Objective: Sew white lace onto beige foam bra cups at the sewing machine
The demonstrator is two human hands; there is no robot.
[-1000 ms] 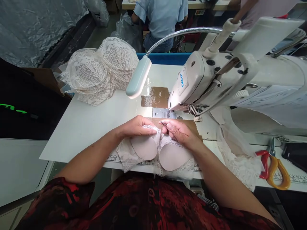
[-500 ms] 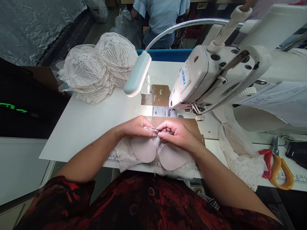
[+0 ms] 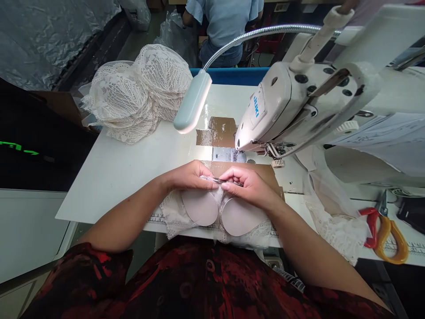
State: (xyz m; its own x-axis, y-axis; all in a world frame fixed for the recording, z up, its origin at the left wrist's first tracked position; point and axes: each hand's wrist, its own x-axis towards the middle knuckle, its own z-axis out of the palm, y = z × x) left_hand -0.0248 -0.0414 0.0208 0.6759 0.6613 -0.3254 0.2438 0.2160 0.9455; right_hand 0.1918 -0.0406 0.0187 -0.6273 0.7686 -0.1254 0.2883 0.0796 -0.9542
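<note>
A lace bra [image 3: 201, 208] with two smooth pale cups lies at the table's front edge, its lace spread around the cups. With fingers closed, my left hand [image 3: 192, 176] pinches the bra's upper edge near the centre. My right hand [image 3: 247, 186] is closed on a slim, dark metal tool [image 3: 234, 182]; its exact kind is hard to make out. The tool's tip meets the lace at my left fingertips, between the cups. My palms hide part of each cup's top edge.
Just beyond my hands stands a white sewing machine [image 3: 265, 106], with a lamp [image 3: 192, 102] on a bendable neck. Stacked lace cups [image 3: 133, 93] are at the back left. Scissors [image 3: 387, 230] and loose lace [image 3: 338, 226] lie to the right. A person [image 3: 224, 26] sits beyond the table.
The whole view has shifted very slightly. Both hands keep the same hold on the bra and the tool, with only a tiny movement of the fingers.
</note>
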